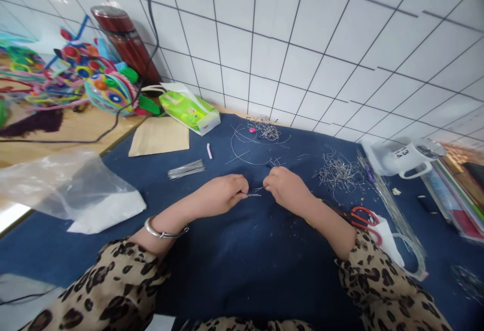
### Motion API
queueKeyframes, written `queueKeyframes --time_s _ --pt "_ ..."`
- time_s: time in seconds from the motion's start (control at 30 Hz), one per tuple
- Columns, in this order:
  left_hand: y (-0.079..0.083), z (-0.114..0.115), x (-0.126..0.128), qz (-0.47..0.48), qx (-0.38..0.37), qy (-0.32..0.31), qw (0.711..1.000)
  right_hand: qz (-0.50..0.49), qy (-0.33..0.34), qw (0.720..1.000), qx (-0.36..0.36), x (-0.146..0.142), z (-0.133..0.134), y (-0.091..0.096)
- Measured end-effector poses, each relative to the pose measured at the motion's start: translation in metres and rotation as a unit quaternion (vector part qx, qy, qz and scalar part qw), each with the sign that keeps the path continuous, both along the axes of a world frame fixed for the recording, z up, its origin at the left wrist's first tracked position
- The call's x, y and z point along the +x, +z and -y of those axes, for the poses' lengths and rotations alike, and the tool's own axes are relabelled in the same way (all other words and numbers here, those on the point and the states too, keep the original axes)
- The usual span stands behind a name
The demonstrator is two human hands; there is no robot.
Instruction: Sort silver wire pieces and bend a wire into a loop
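Over the dark blue cloth (pixel 242 260), my left hand (pixel 227 193) is closed in a pinch on a short thin wire (pixel 255 195) that sticks out to the right. My right hand (pixel 284 188) is closed too, fingers pressed together beside the wire's other end. A thin piece shows at its fingertips, but what it is I cannot make out. Left of my left hand lies a bundle of straight silvery wires (pixel 186 169). Beyond both hands are a curved loose wire (pixel 247 161) and a small wire tangle (pixel 267 130). A larger tangle of wire (pixel 340 170) lies right of my right hand.
Orange-handled scissors (pixel 366 219), a tape roll (pixel 415 265) and a white mug (pixel 406 158) stand or lie at right. At left are a plastic bag (pixel 91 179), a beige packet (pixel 161 138), a green pack (pixel 189 109) and a red thermos (pixel 128 41). A tiled wall (pixel 287 38) bounds the back.
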State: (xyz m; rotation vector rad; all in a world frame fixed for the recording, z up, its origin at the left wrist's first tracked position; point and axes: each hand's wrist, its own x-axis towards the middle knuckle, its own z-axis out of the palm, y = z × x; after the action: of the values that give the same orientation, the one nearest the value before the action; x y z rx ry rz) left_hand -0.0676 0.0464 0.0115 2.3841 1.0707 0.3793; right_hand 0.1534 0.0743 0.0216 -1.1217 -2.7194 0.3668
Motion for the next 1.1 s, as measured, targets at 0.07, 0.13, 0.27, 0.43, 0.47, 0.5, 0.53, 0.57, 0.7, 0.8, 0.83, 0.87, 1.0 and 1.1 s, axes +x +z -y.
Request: queueKeyframes --time_s 0.07,0.13,0.27,0.43,0.47,0.5,0.53,0.57,0.7,0.8,0.83,0.87,1.0,1.1 --pt "-0.004 -0.001 0.002 0.029 -0.004 0.045 0.999 -0.071 -0.059 0.994 -0.061 0.004 0.0 0.0" --pt "-0.009 -0.001 0.008 0.057 -0.021 0.074 0.995 -0.148 -0.108 0.968 -0.172 0.006 0.003 -0.004" --pt "-0.019 0.005 0.023 0.094 -0.05 0.104 0.989 -0.278 -0.174 0.88 -0.345 0.003 0.016 -0.016" --pt "-0.023 0.013 0.033 0.106 -0.042 0.119 0.986 -0.375 -0.211 0.822 -0.373 -0.005 0.027 -0.026" --pt "-0.023 0.014 0.034 0.107 -0.047 0.125 0.985 -0.39 -0.214 0.812 -0.378 -0.006 0.028 -0.027" --pt "-0.022 0.015 0.034 0.11 -0.054 0.134 0.983 -0.405 -0.218 0.8 -0.385 -0.008 0.028 -0.028" --pt "-0.022 0.015 0.035 0.112 -0.061 0.144 0.981 -0.419 -0.22 0.788 -0.393 -0.009 0.029 -0.028" --pt "-0.022 0.016 0.035 0.115 -0.066 0.154 0.979 -0.432 -0.222 0.776 -0.402 -0.01 0.029 -0.029" --pt "-0.022 0.017 0.038 0.127 -0.061 0.19 0.972 -0.465 -0.225 0.74 -0.432 -0.013 0.033 -0.031" --pt "-0.021 0.019 0.039 0.141 -0.064 0.194 0.969 -0.462 -0.228 0.73 -0.449 -0.016 0.036 -0.031" --pt "-0.02 0.019 0.04 0.145 -0.067 0.195 0.968 -0.458 -0.227 0.732 -0.451 -0.017 0.037 -0.031" --pt "-0.02 0.019 0.04 0.149 -0.07 0.195 0.967 -0.452 -0.225 0.735 -0.452 -0.018 0.038 -0.03" --pt "-0.021 0.018 0.041 0.17 -0.103 0.189 0.962 -0.448 -0.222 0.738 -0.452 -0.019 0.04 -0.03" --pt "-0.024 0.019 0.041 0.189 -0.124 0.185 0.956 -0.455 -0.231 0.735 -0.447 -0.018 0.041 -0.033"
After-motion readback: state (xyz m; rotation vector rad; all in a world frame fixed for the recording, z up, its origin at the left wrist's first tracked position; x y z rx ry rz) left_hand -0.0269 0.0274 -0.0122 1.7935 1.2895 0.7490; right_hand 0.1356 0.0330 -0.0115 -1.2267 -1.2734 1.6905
